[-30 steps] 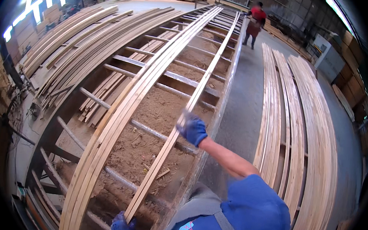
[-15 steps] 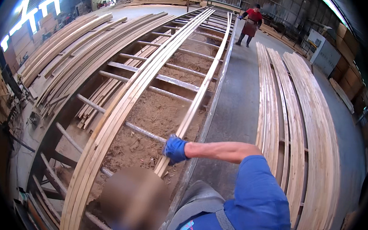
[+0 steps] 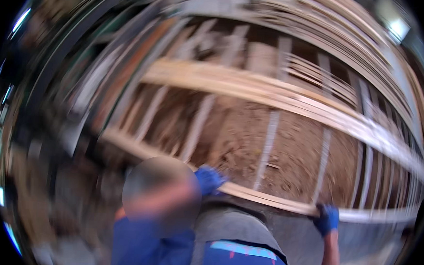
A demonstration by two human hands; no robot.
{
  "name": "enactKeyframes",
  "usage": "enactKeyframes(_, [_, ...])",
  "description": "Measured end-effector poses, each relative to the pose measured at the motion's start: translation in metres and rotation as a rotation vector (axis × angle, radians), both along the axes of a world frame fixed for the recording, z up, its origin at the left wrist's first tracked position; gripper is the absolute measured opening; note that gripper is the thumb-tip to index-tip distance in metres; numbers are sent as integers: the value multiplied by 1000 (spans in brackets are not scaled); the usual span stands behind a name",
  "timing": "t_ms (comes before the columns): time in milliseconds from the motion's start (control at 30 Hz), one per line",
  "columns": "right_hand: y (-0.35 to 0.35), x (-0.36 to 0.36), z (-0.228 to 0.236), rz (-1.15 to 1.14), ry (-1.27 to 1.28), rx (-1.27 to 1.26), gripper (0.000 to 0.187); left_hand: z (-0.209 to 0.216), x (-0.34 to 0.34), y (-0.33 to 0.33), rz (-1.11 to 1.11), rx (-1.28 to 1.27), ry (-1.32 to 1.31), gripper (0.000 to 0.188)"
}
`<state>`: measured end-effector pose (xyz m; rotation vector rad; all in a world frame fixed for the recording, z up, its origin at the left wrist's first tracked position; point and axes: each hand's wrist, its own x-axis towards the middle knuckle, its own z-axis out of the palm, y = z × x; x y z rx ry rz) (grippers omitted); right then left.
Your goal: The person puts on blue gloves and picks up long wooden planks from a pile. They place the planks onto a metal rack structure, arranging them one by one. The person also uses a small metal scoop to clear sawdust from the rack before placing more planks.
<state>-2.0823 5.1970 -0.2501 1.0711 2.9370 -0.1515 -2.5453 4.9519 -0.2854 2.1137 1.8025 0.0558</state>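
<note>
Long pale wooden strips (image 3: 266, 198) lie along the near side of a roller frame, just in front of my body. My left hand (image 3: 210, 180), in a blue glove, is closed around them near the middle of the view. Farther right, my right hand (image 3: 327, 220), gloved in blue too, has its fingers wrapped over the same strips. A round blurred patch covers part of my left forearm, and motion smears the picture, so the fingers show only roughly. Across the frame lies a second bundle of wooden boards (image 3: 253, 86), apart from both hands.
Metal rollers (image 3: 268, 145) cross the frame, with sawdust and wood scraps (image 3: 293, 157) beneath them. Stacked timber (image 3: 325, 27) lies beyond the far side. Dark machine parts and rails (image 3: 99, 72) stand to the left, strongly blurred. Grey floor (image 3: 288, 234) runs along the near side.
My view has swung left toward the near end of the frame, and the far co-worker has left the picture. My left hand now shows on the strips; my right hand still grips them.
</note>
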Motion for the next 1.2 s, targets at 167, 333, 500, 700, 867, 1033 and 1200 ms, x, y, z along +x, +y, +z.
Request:
enactKeyframes(167, [7, -46, 2, 159, -264, -106, 52, -9, 14, -28, 201, 86, 25, 52])
enactKeyframes(333, [-17, -121, 22, 566, -45, -350, 66, 0, 27, -27, 253, -87, 31, 70])
enactKeyframes(500, [-41, -184, 26, 610, 23, -379, 60, 41, 52, -52, 375, 423, -83, 84])
enactKeyframes(700, [-92, -274, 25, 488, 36, -712, 51, 30, 85, -188, 816, 490, -176, 68])
enactKeyframes(867, [-109, -310, 12, 600, 13, -659, 51, -14, 134, -260, 1161, 323, -294, 53])
enactKeyframes(1033, [-125, -361, 23, 676, -22, -690, 53, -86, 205, -320, 1473, 253, -480, 38])
enactKeyframes(1200, [-97, -353, -1, 882, 204, -488, 51, -111, 236, -320, 1548, 309, -525, 30])
